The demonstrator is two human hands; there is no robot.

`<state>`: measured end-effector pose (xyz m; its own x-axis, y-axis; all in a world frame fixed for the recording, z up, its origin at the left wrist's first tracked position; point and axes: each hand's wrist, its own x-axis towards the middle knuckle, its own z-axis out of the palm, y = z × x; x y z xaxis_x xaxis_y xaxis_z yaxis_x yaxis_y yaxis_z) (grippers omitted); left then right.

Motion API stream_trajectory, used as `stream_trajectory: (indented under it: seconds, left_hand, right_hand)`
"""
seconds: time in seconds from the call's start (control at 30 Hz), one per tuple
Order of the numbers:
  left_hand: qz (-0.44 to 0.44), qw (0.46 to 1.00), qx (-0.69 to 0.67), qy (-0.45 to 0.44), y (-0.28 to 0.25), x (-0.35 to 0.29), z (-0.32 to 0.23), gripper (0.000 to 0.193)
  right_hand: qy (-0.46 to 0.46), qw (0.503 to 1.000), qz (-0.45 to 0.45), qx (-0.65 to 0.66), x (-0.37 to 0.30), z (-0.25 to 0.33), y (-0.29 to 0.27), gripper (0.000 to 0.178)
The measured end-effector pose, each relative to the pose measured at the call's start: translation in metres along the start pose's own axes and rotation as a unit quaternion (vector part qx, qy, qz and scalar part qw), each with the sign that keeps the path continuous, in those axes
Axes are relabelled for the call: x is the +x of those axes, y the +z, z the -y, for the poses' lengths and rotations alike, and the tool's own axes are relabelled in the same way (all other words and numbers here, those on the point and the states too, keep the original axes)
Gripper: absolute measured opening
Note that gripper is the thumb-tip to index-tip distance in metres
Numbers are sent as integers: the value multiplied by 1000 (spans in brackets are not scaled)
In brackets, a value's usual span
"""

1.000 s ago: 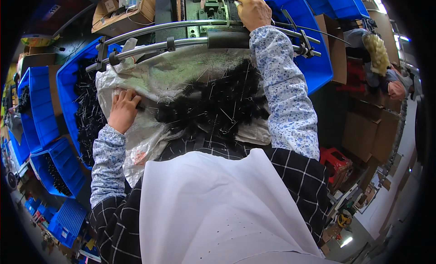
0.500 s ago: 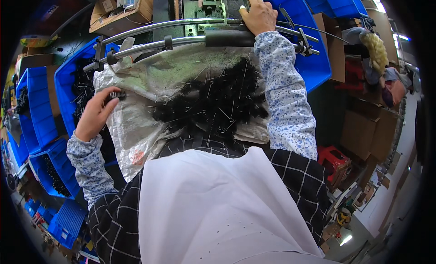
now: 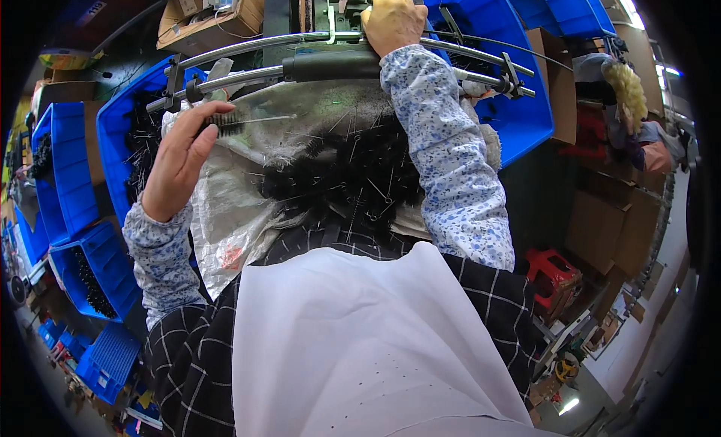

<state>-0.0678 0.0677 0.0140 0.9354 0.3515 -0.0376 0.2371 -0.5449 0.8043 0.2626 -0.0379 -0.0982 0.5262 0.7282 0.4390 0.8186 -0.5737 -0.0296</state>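
Observation:
My left hand (image 3: 180, 155) is closed in a pinch on a small black-bristled wire brush (image 3: 229, 126), whose thin wire stem points right, above the sack. At the top, my right hand (image 3: 394, 24) is closed over part of the bench machine (image 3: 342, 20); what its fingers grip is hidden under them. Just below that hand, a dark sleeve (image 3: 334, 66) sits on the lower of two metal rails (image 3: 248, 46). A pile of similar black brushes (image 3: 338, 174) with looped wire ends lies on a whitish woven sack (image 3: 221, 226) across my lap.
Blue bins stand at the left (image 3: 113, 148) and right (image 3: 526, 133) of the rails; the left one holds black brushes. Smaller blue bins (image 3: 86, 275) stand farther left. A cardboard box (image 3: 206, 27) is at the upper left, a red stool (image 3: 552, 275) at the right.
My right hand has moved left, and the dark sleeve and metal bracket have slid left with it. My left hand has moved up and right; the brush's wire stem now shows.

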Motion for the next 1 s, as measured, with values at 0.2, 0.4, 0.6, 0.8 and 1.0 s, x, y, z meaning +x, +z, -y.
stream_trajectory:
  seconds: [0.2,0.4,0.6,0.8,1.0]
  left_hand:
    - [-15,1000,-9,5,4,-5,6,27]
    - [-41,997,-60,0,12,-5,18,25]
    - [9,994,-57,94,29,26,13,25]
    - [13,990,-74,118,49,41,10,26]
    - [-35,987,-89,126,82,55,-8,25]
  right_hand:
    - [19,998,-33,55,-6,-43,9,29]
    - [5,993,102,-53,4,-77,-20,31]
    - [15,988,151,-25,27,-92,-36,24]
    - [5,983,-116,-139,11,-104,-102,22]
    - [-116,910,265,296,-63,36,-136,29]
